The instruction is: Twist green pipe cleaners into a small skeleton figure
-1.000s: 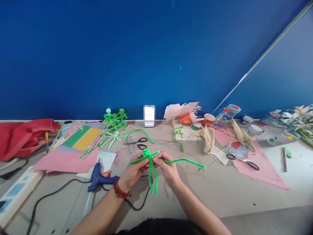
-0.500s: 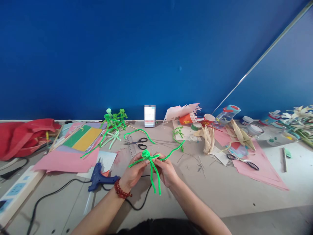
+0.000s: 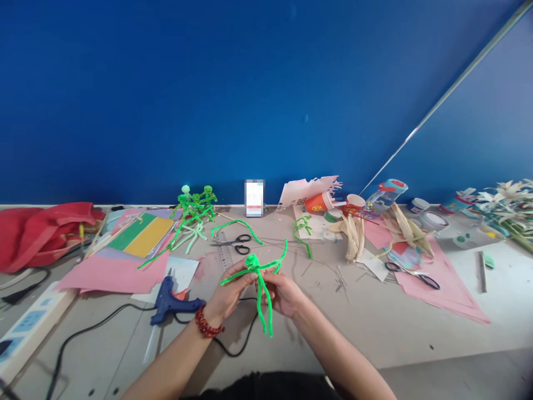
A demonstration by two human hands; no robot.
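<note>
A bright green pipe-cleaner figure (image 3: 259,280) with a coiled round head, two arms and two dangling legs is held above the table in front of me. My left hand (image 3: 227,294), with a red bead bracelet at the wrist, pinches it just below the head. My right hand (image 3: 282,291) is closed on the figure's right arm, whose free end curls up and away. Behind them lie black scissors (image 3: 237,243), a clear ruler (image 3: 225,254) and a loose green pipe cleaner (image 3: 235,225).
A blue glue gun (image 3: 169,303) with a black cord lies left of my hands, by pink paper (image 3: 112,273). Finished green figures (image 3: 195,203) stand at the back. Red cloth (image 3: 39,230) far left; paper cups (image 3: 321,201), husks (image 3: 353,233), more scissors (image 3: 413,273) to the right.
The long right arm of the figure, stretched out flat to the right a second ago, has been bent upward and in toward the body. Both hands stayed in place.
</note>
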